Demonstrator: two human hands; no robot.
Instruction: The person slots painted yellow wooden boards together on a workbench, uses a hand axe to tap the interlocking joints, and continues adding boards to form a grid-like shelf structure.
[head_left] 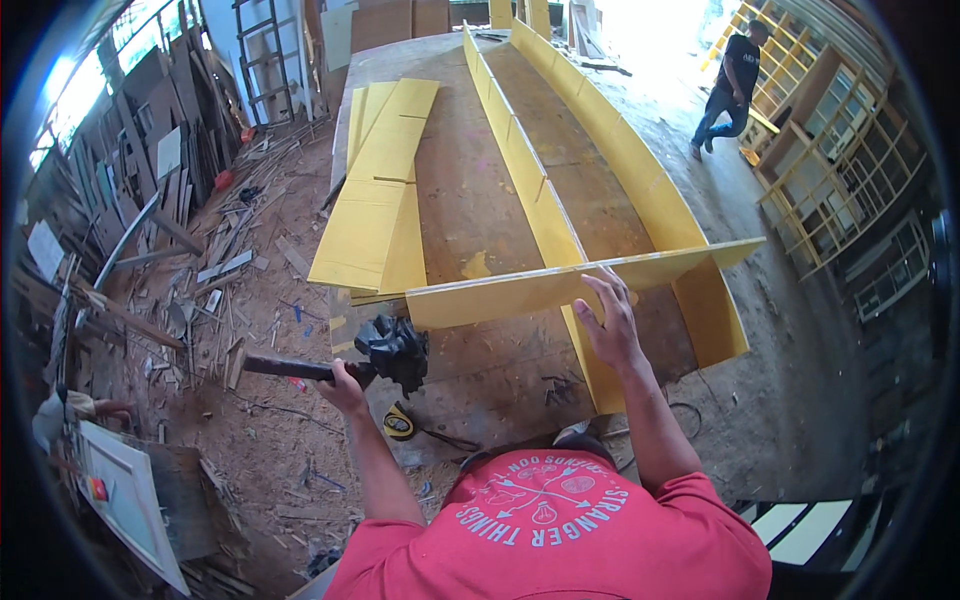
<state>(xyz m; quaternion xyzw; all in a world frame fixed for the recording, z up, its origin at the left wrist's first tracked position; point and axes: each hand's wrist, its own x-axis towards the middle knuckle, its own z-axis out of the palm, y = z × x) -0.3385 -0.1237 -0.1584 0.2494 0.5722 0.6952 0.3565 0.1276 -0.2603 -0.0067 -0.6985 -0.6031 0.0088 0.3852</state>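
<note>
My left hand (346,390) is wrapped round the dark handle of a mallet (290,367). Its bulky head (393,352) looks wrapped in black material and hangs over the near left part of the worktable (470,385). A yellow cross board (500,298) stands on edge, crossing a long middle board (530,165) and a long right board (640,175). At the middle crossing, my right hand (610,325) rests against the cross board with fingers stretched and thumb apart. A yellow tape measure (399,422) lies below the mallet head.
Several notched yellow boards (375,190) lie stacked on the table's left. Wood scraps (225,265) litter the left floor, with panels (165,125) leaning behind. Another person (733,85) is at the far right, near yellow lattice frames (850,190). A white-framed panel (130,495) stands lower left.
</note>
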